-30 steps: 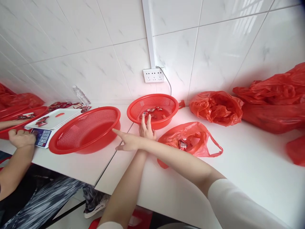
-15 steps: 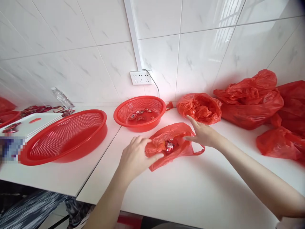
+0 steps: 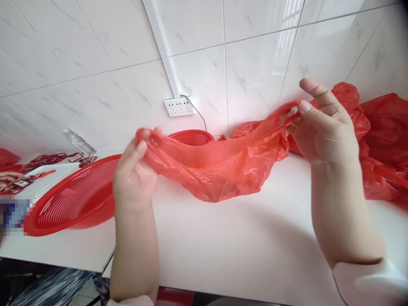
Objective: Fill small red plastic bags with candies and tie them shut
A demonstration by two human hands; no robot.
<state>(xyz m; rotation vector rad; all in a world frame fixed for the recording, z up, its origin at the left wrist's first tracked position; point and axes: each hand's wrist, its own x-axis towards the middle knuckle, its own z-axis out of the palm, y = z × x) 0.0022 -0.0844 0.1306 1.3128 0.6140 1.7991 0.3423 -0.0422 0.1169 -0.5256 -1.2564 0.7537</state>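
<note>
I hold a thin red plastic bag point(image 3: 216, 163) stretched between both hands above the white table point(image 3: 242, 250). My left hand point(image 3: 135, 176) pinches its left handle between thumb and fingers. My right hand point(image 3: 321, 121) pinches the right handle, held higher, with the index finger stretched out. The bag sags in the middle, its bottom close to the tabletop. What is inside it cannot be made out.
A large red mesh basket point(image 3: 68, 197) sits at left, a smaller red basket point(image 3: 194, 137) behind the bag by the wall. Several filled red bags point(image 3: 382, 140) pile at the right. A white tray point(image 3: 47, 178), a wall socket point(image 3: 178, 106) and red wrappers point(image 3: 54, 158) lie at left.
Both hands took hold of the red bag that lay on the table and lifted it, pulling its handles apart. The view has turned to the right.
</note>
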